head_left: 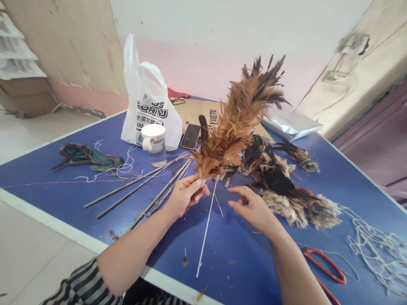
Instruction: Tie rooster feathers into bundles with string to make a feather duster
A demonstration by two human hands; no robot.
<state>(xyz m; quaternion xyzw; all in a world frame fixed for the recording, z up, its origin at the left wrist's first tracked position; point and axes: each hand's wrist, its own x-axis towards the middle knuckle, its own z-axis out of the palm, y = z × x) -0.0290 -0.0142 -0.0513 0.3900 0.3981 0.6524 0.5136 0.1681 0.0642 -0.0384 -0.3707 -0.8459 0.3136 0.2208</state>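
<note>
My left hand (187,195) pinches the lower end of a feather duster (233,131), whose brown and black feathers rise up and to the right. To the right of that end is my right hand (246,205), its fingers apart and slightly curled, with nothing between them. A short thread hangs near the bound end, between my hands. Left of my left hand, several thin sticks (133,192) lie on the blue table (238,272). Bundles of dark and pale feathers (286,193) rest beyond my right hand.
A white plastic bag (151,104), a lidded cup (156,145) and a phone (191,136) stand or lie at the back. Red-handled scissors (325,266) and tangled white string (382,248) are at the right. Dark green material (87,158) lies at the left.
</note>
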